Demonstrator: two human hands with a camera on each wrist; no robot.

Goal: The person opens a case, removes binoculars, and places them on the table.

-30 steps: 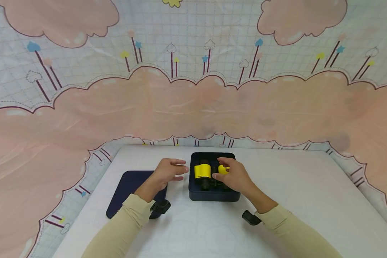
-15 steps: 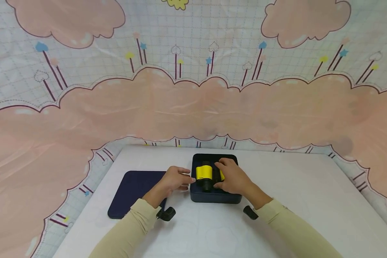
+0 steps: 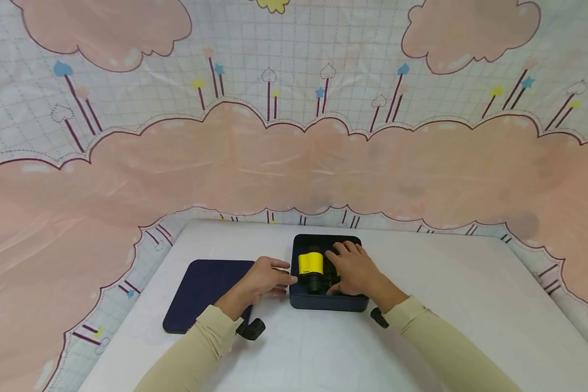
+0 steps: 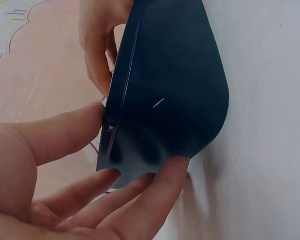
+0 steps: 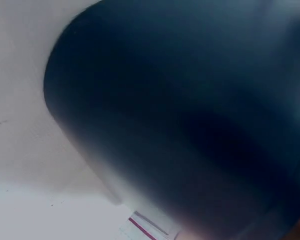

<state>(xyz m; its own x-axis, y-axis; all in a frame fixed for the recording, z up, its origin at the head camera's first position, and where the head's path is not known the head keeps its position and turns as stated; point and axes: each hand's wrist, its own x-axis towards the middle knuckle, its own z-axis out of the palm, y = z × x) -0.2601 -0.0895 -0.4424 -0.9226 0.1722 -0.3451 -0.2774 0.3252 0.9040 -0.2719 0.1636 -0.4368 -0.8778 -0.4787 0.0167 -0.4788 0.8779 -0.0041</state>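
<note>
Yellow-and-black binoculars point(image 3: 310, 263) lie in a dark navy box point(image 3: 329, 302) on the white table. My right hand point(image 3: 359, 270) reaches over the box's right side and grips the right barrel, its fingers toward the far end and thumb toward the near end; the hand hides most of that barrel. At the box's left side is my left hand point(image 3: 266, 277), fingers extended. In the left wrist view its fingertips point(image 4: 175, 167) touch the box wall and the thumb is at the rim. The right wrist view is filled mostly by the blurred box wall point(image 5: 140, 100).
A flat navy lid point(image 3: 203, 288) lies on the table point(image 3: 451, 294) left of the box, partly under the left forearm. Behind the table hangs a printed cloud-pattern cloth point(image 3: 294, 169). A small black wrist camera point(image 3: 251, 329) is on the left wrist.
My left hand has moved right to the box's side. The right hand has settled lower over the right barrel, covering more of its yellow part. The binoculars stay in the box.
</note>
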